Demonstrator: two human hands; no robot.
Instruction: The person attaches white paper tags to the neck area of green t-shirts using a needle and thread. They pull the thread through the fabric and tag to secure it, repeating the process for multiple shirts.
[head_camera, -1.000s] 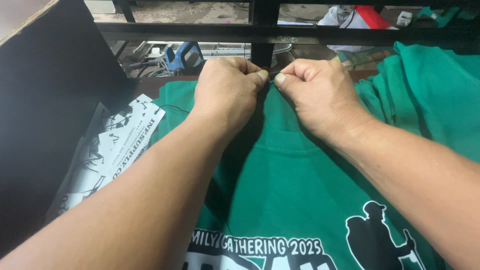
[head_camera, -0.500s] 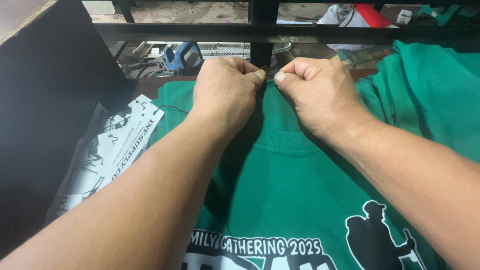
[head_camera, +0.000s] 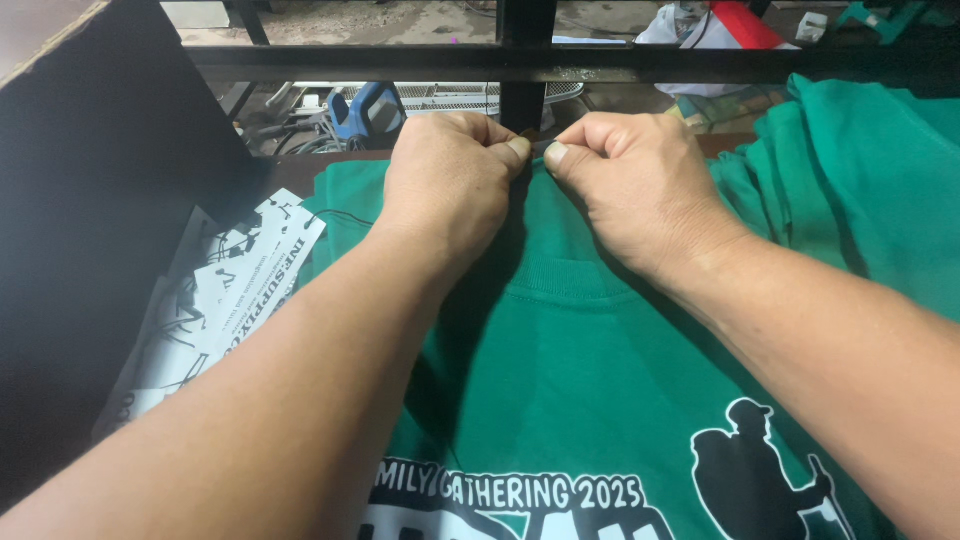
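Head view shows my left hand (head_camera: 450, 180) and right hand (head_camera: 640, 190) pinching the neck edge of a green cotton shirt with white print (head_camera: 600, 380), lying flat on the bench. Something tiny sits between my fingers; I can't tell what.

The shirt (head_camera: 600, 380) is matt green knit cloth; beside it, glossy printed paper sheets (head_camera: 240, 290); beyond it, a dull black metal frame (head_camera: 520, 60).

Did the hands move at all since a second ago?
Nothing visibly changed. Both the left hand and the right hand keep pinching the collar edge of the green shirt, thumbs almost meeting. The papers lie where they were.
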